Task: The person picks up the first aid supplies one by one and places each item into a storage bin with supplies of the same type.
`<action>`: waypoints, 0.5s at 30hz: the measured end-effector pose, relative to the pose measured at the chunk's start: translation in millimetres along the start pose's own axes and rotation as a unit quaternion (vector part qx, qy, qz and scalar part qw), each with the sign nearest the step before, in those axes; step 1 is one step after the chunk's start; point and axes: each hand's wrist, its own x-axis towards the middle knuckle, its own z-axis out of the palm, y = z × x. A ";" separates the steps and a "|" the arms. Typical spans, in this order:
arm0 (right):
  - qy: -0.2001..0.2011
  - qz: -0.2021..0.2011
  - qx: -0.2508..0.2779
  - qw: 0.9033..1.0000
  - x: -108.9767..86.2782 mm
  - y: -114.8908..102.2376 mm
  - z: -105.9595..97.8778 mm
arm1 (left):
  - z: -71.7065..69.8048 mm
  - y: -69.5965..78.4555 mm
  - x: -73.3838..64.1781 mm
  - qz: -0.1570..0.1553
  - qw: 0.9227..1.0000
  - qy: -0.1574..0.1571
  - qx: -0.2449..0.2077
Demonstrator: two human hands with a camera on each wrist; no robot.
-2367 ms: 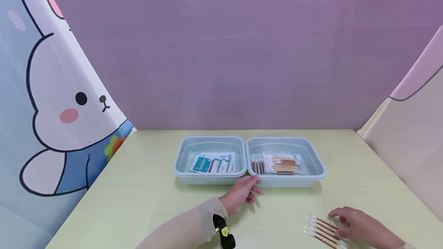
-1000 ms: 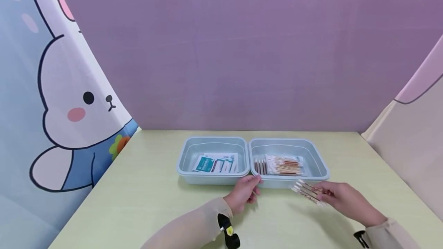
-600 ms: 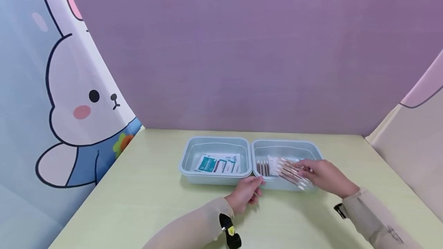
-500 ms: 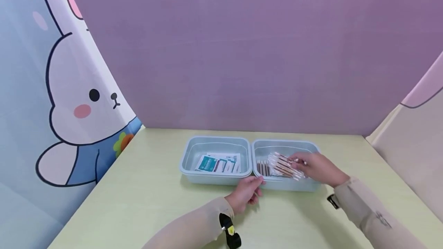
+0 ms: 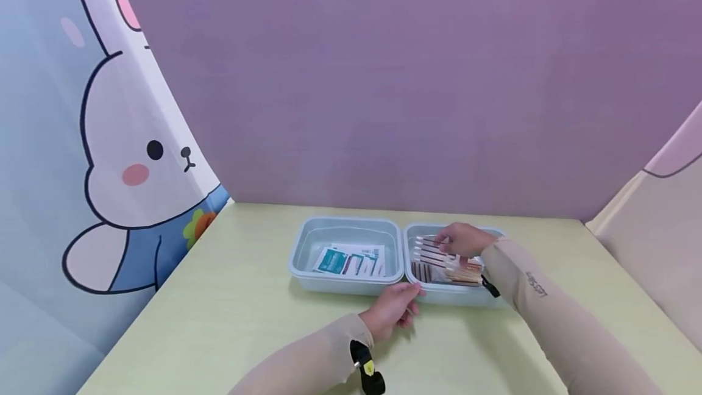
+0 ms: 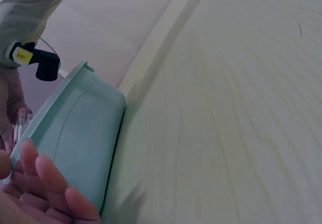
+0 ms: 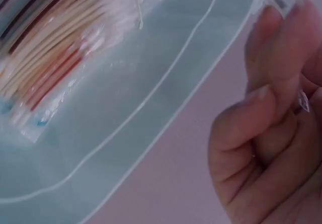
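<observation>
My right hand [image 5: 466,240] pinches a clear packet of brown-stemmed cotton swabs [image 5: 430,253] over the right pale-blue tray [image 5: 460,297]. In the right wrist view the right hand's fingers [image 7: 276,58] are curled on a bit of clear film. Under the held packet lie more brown-stemmed swabs [image 5: 421,272] and a bag of wooden-stemmed swabs [image 5: 463,275]. My left hand [image 5: 390,309] grips the tray's rim at its front left corner. The left wrist view has the left hand's fingers [image 6: 50,178] against the tray wall [image 6: 80,133].
The left pale-blue tray [image 5: 351,285] stands beside the right one, with flat teal and white packets [image 5: 348,261] inside. Both are on a light wooden table [image 5: 219,309]. A purple backdrop [image 5: 356,78] rises behind it, with a rabbit-print cloth [image 5: 131,181] at the left.
My right hand has picked up the swab packet from the table and carried it forward and left over the right tray. The left hand keeps its grip on the rim.
</observation>
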 end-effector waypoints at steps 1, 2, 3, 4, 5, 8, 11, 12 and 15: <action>-0.007 0.012 0.005 1.000 2.4 0.2 0.7 | 1.2 -0.3 -0.2 -0.002 1.000 -0.002 -0.001; -0.012 0.025 0.009 1.000 4.2 0.4 1.0 | 2.5 -0.8 -0.2 -0.002 1.000 -0.003 -0.002; -0.017 0.037 0.012 0.999 5.7 0.5 1.0 | 3.8 -0.9 0.0 -0.001 1.000 -0.003 -0.002; -0.019 0.047 0.012 0.999 7.1 1.1 0.7 | 5.1 -1.1 0.2 0.001 1.000 -0.003 -0.003; -0.021 0.058 0.014 0.998 8.6 2.0 0.4 | 6.1 -0.9 0.4 0.003 1.000 -0.002 -0.004; -0.024 0.085 0.026 0.996 11.4 8.7 -0.3 | 9.3 -0.6 0.3 0.006 1.000 -0.005 -0.001; -0.022 0.100 0.036 0.994 14.3 19.4 -0.3 | 10.2 -1.1 -0.6 0.000 1.000 -0.013 0.006; -0.019 0.099 0.032 0.994 14.6 22.6 -0.7 | 9.5 -1.3 -1.5 -0.004 1.000 -0.018 0.011; 0.002 0.077 -0.015 0.997 11.5 29.5 -4.1 | 3.7 -0.4 -5.1 -0.012 0.998 -0.045 0.034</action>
